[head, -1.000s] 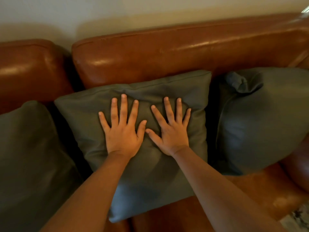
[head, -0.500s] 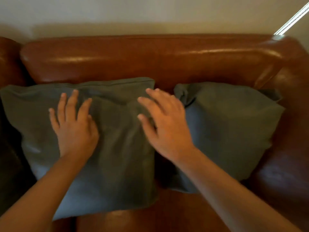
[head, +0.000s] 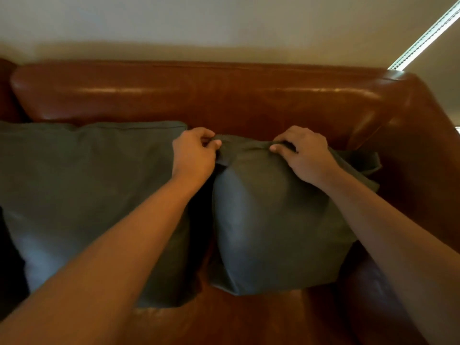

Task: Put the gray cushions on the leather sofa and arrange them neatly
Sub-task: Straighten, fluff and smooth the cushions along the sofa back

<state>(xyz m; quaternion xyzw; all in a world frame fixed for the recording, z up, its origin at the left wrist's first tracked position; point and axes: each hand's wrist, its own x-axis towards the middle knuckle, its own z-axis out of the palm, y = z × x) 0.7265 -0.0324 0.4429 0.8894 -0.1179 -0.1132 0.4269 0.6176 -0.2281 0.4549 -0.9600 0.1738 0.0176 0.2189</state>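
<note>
Two gray cushions lean against the backrest of the brown leather sofa (head: 224, 95). The right cushion (head: 273, 220) is rumpled, with its top edge folded over. My left hand (head: 194, 155) pinches that top edge at its left corner. My right hand (head: 303, 155) pinches the same edge further right. The middle cushion (head: 87, 183) stands flat and upright to the left, partly covered by my left forearm.
The sofa's right armrest (head: 410, 158) rises just beside the right cushion. A pale wall (head: 224, 21) runs behind the backrest, with a bright window blind strip (head: 428, 36) at the upper right. Bare seat leather (head: 236, 317) shows in front of the cushions.
Both hands left the middle cushion, moved right, and closed on the right cushion's top edge. The view shifted right, so the leftmost cushion dropped out of sight.
</note>
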